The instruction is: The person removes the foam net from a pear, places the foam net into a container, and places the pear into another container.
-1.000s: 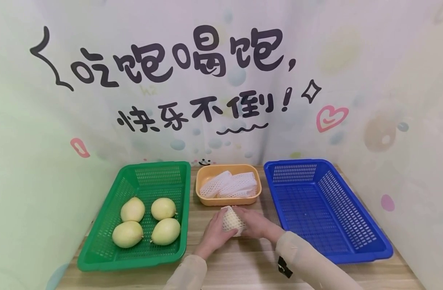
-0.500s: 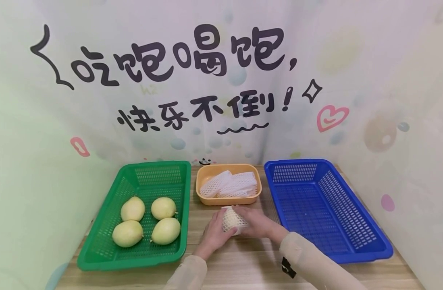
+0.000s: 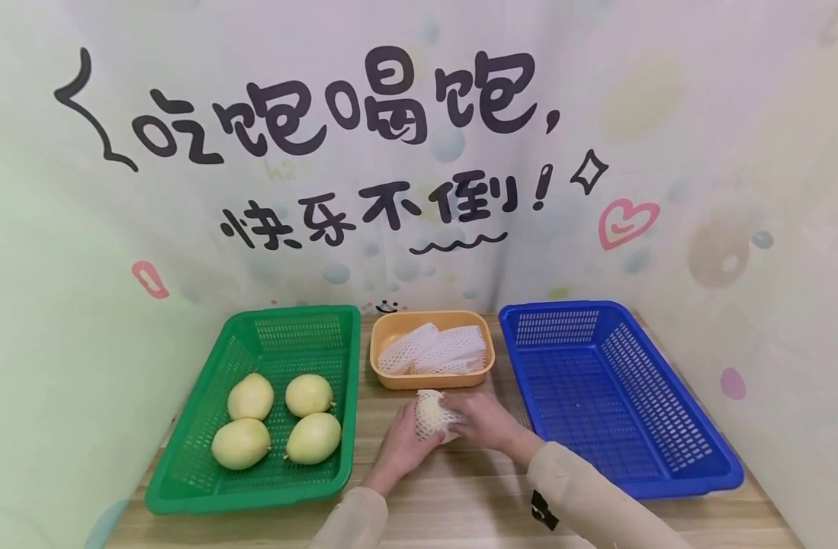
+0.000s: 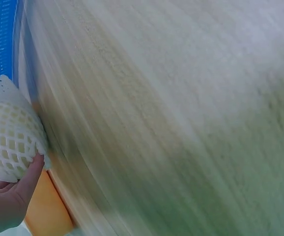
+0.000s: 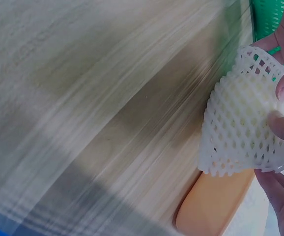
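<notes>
A pale yellow fruit, melon-like, sits inside a white foam fruit net, between both hands just above the wooden table. My left hand grips it from the left, thumb on the near side. From the right, my right hand pinches the net's other end. In the right wrist view, the thumb presses the mesh while fingers hold its edge from below. The left wrist view has the netted fruit at its left edge, with a finger on the rim.
At left, a green basket carries several bare pale yellow fruits. Behind the hands stands an orange tray with more foam nets. A blue basket is at right on the wooden table.
The netted fruit has shifted and turned slightly to the left between the hands. My right hand's fingers have moved over the net's right end. Baskets and tray stay put.
</notes>
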Tool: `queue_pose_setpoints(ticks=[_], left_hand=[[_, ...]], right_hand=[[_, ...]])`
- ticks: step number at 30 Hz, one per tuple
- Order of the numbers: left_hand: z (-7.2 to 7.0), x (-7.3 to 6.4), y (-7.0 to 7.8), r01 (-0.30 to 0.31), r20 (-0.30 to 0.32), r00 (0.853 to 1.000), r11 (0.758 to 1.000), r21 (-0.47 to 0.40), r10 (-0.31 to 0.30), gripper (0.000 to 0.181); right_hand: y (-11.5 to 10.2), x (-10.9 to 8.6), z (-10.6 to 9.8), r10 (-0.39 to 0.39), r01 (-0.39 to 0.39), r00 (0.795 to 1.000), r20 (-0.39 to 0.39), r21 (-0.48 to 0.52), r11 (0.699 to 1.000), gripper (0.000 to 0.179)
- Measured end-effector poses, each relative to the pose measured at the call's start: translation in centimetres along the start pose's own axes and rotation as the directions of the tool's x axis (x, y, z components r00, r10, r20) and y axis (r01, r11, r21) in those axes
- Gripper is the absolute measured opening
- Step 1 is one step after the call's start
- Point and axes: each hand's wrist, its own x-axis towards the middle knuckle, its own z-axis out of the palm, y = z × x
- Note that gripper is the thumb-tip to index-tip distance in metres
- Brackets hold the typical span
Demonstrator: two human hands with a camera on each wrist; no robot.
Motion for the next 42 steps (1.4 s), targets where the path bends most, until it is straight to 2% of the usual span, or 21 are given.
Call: queue_pose_setpoints(ticks=[7,10,13,16,18,22,25,26,29,32,34,37,42], left_hand=[[0.1,0.0,0.2,0.004,0.016,1.000,1.000,-0.007,-0.004,0.069],[0.1,0.1,0.2,0.013,0.032,0.999,1.000,-0.017,-0.012,0.068],[0.0,0.1,0.2,0.080,0.044,0.996,0.992,-0.094,-0.076,0.057],[-0.1,0.3,0.2,0.174,0.042,0.985,0.963,-0.206,-0.169,0.042],[-0.1,0.5,0.1,0.215,0.023,0.976,0.939,-0.270,-0.217,0.038],[-0.1,0.7,-0.4,0.229,0.001,0.968,0.884,-0.409,-0.250,0.035],[-0.2,0.7,-0.7,0.195,0.005,0.976,0.872,-0.450,-0.216,0.041],[-0.2,0.7,-0.8,0.181,0.012,0.980,0.877,-0.446,-0.197,0.044],[-0.2,0.7,-1.1,0.129,0.053,0.992,0.917,-0.377,-0.118,0.054],[-0.2,0.8,-1.2,0.110,0.123,0.990,0.941,-0.320,-0.073,0.067],[0.0,0.8,-1.1,0.105,0.147,0.987,0.954,-0.280,-0.065,0.075],[0.2,1.0,-0.9,0.097,0.142,0.988,0.972,-0.216,-0.067,0.078],[1.0,1.4,-0.7,0.067,0.116,0.992,0.991,-0.119,-0.053,0.080]], right_hand=[[-0.4,-0.5,0.0,0.090,-0.088,0.988,0.126,-0.021,0.996,0.063],[-0.3,-0.5,-0.1,0.082,-0.076,0.991,0.107,-0.059,0.995,0.060],[-0.2,-0.4,-0.2,0.044,-0.039,0.997,0.068,-0.078,0.996,0.051],[-0.1,-0.3,-0.3,0.012,-0.009,0.999,0.036,-0.082,0.997,0.044],[-0.1,-0.3,-0.4,0.006,-0.004,1.000,0.028,-0.078,0.997,0.041],[-0.2,-0.5,-0.5,0.033,-0.029,0.998,0.059,-0.059,0.998,0.048],[-0.1,-0.6,-0.4,0.052,-0.047,0.994,0.094,-0.051,0.998,0.055],[-0.1,-0.6,-0.3,0.053,-0.048,0.994,0.099,-0.051,0.998,0.055],[0.1,-0.6,-0.4,0.026,-0.021,0.997,0.079,-0.056,0.998,0.051],[0.3,-0.5,-0.6,-0.016,0.018,0.999,0.031,-0.054,0.998,0.042],[0.4,-0.5,-0.7,-0.036,0.037,0.999,0.003,-0.050,0.998,0.038],[0.5,-0.5,-0.6,-0.025,0.025,1.000,0.006,-0.035,0.999,0.038],[0.2,-0.7,-0.1,0.045,-0.042,0.995,0.089,-0.037,0.998,0.059]])
